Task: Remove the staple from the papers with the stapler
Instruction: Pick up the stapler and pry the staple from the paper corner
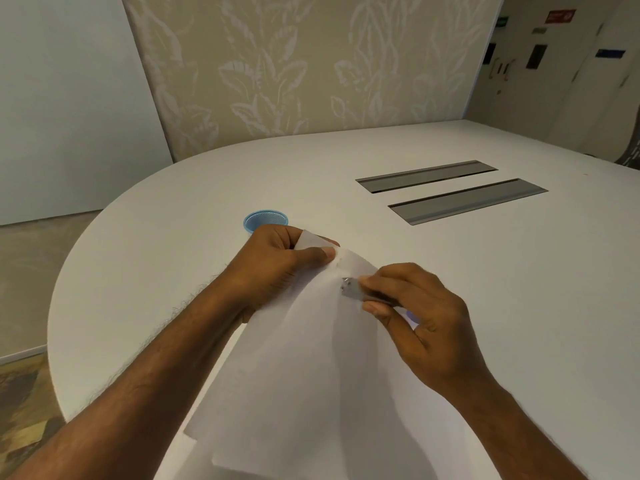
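White papers (304, 368) are lifted off the white table (173, 271), fanning down toward me. My left hand (277, 268) pinches their top corner between thumb and fingers. My right hand (422, 320) grips a small stapler (356, 291). Its metal end rests against the sheet just below the pinched corner. The staple itself is too small to make out. Most of the stapler's body is hidden inside my fingers.
A blue mesh cup (265, 220) stands on the table just beyond my left hand. Two grey recessed cable slots (467, 199) lie at the far right. The table's rounded edge curves along the left, with floor below.
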